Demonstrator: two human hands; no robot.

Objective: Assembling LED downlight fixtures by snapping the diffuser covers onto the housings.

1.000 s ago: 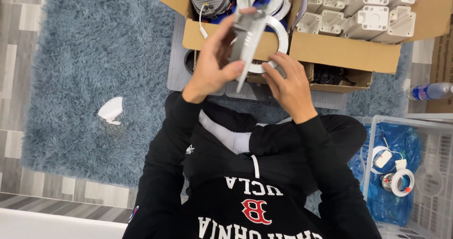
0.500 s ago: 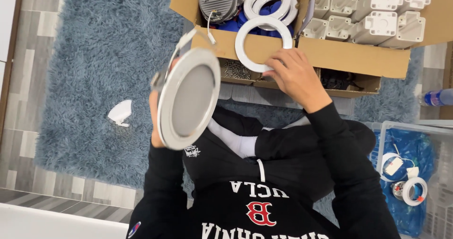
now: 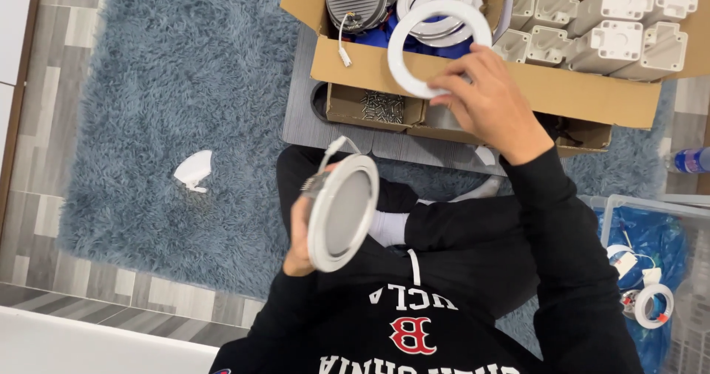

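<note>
Ring is sitting pinched in my right hand, up over the box; my left hand is gripping the lamp lower left, face tilted up-right toward the ring.

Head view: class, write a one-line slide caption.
Seated person's left hand holds a round downlight; right hand holds a white ring over a cardboard box.

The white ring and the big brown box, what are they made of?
The white ring in the right hand looks like smooth plastic, though painted metal is possible: even matt white, thin, rigid. The brown box is cardboard: dull tan, folded flaps.
</note>
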